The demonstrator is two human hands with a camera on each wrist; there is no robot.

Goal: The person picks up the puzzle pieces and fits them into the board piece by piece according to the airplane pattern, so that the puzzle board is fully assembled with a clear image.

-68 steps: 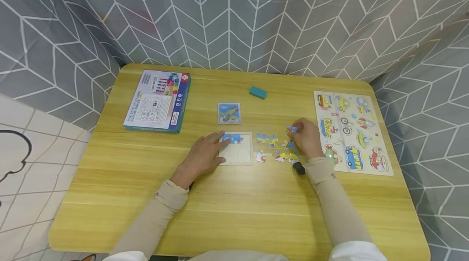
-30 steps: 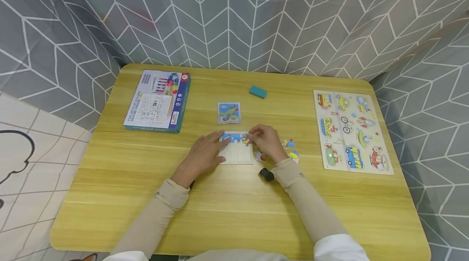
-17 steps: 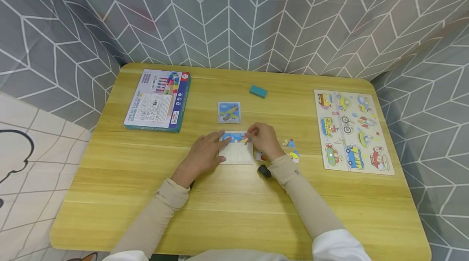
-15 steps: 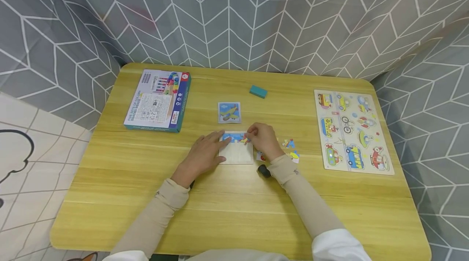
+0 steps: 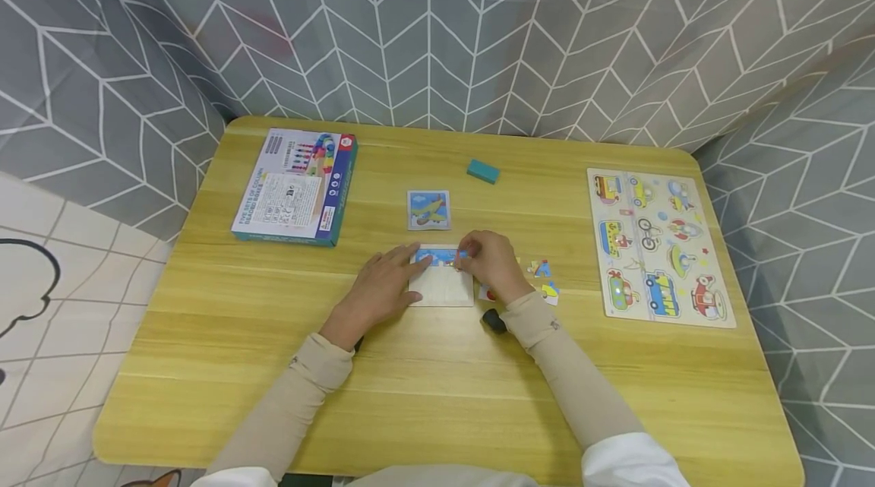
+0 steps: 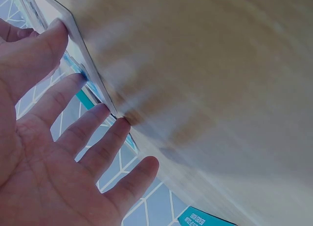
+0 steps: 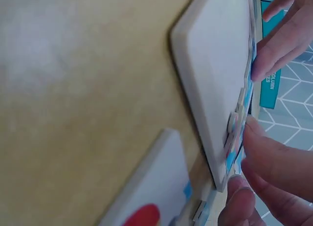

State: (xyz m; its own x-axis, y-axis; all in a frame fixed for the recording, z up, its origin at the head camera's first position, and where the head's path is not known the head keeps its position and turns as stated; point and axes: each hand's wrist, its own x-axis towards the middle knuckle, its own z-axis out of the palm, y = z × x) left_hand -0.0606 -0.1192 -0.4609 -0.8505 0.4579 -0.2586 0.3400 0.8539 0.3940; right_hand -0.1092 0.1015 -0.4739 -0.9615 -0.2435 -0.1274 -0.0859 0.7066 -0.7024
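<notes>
A small wooden puzzle tray [image 5: 440, 291] lies mid-table, with blue-sky jigsaw pieces [image 5: 440, 256] along its far row. My left hand [image 5: 384, 286] rests on its left side; in the left wrist view the fingers are spread and nearly straight. At the tray's far right corner, my right hand [image 5: 495, 265] pinches a red-and-blue puzzle piece [image 5: 462, 254] between thumb and fingers. The right wrist view shows those fingertips against the piece [image 7: 231, 160] at the tray's corner. Loose pieces [image 5: 550, 291] lie right of the tray, some partly hidden by my right hand.
Behind the tray lies a square airplane picture card [image 5: 428, 210]. A teal block [image 5: 482, 171] sits farther back. A boxed bead set [image 5: 294, 187] occupies the back left, and a vehicle peg puzzle board [image 5: 659, 248] the right. A grey patterned curtain [image 5: 437, 31] hangs behind the table.
My right hand has moved left from the loose pieces to the tray's far right corner, bringing the red-and-blue piece. Lately only its fingers shift slightly. My left hand stays in place.
</notes>
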